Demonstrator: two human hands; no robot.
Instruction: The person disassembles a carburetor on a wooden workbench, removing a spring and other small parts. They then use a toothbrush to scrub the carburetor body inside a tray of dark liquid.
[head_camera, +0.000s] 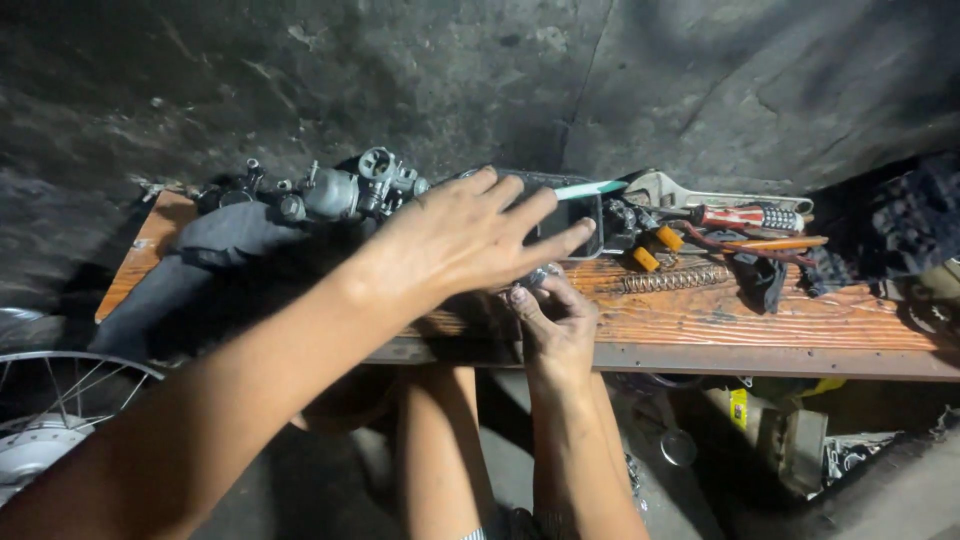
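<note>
Right now the left hand (460, 240) is flat, fingers spread wide & holding nothing, reaching across above the wooden surface (720, 320) toward its back edge. Under it the right hand (555, 320) pinches a small shiny metal part (545, 273) w/ thumb & fingertips, near the front-middle of the surface. Part is too small to tell which way it points. Just behind the left hand lies a dark tray (575, 215). A carburetor (345, 190) sits at the back left. A spring (672, 280) lies left-to-right, a striped screwdriver (750, 217) & wrench (665, 188) behind it.
</note>
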